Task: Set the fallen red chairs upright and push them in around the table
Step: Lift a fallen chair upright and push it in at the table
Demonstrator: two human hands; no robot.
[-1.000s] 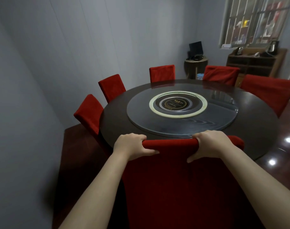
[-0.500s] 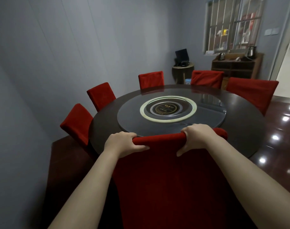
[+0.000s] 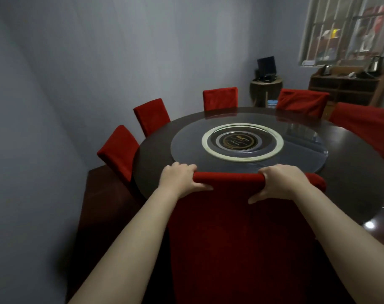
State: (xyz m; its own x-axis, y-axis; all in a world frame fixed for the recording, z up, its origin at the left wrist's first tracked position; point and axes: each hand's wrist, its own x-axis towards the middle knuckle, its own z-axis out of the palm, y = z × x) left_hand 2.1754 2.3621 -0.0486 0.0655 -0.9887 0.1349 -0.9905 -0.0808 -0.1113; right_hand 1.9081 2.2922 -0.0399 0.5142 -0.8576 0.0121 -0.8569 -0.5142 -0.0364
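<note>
- left hand point(image 3: 177, 181) is clamped on the top edge of the near red chair point(image 3: 241, 238), fingers curled over the far side, thumb laid along the near face.
- right hand point(image 3: 280, 183) mirrors it further along the same edge, fingers wrapped over, thumb pointing inward across the fabric.
- both forearms run straight out from the bottom of the view, bare, one on each side of the chair back.
- the chair stands upright, its covered back filling the lower middle and its top edge level with the near rim of the table point(image 3: 351, 172).
- the table is round, dark and glossy, with a glass turntable point(image 3: 186, 145) at its centre and a pale ring around a dark disc.
- the other red chairs point(image 3: 220, 98), five of them, stand upright around the far side: two on the left, one at the far edge, two on the right, all close to the rim.
- in the far corner, a small round stand point(image 3: 266, 88) holds a dark monitor point(image 3: 266, 64).
- to the right, a wooden cabinet point(image 3: 344, 86) sits under a barred window point(image 3: 348, 29).
- the floor point(image 3: 103, 205) is dark, and bright lights reflect off it at the right.
</note>
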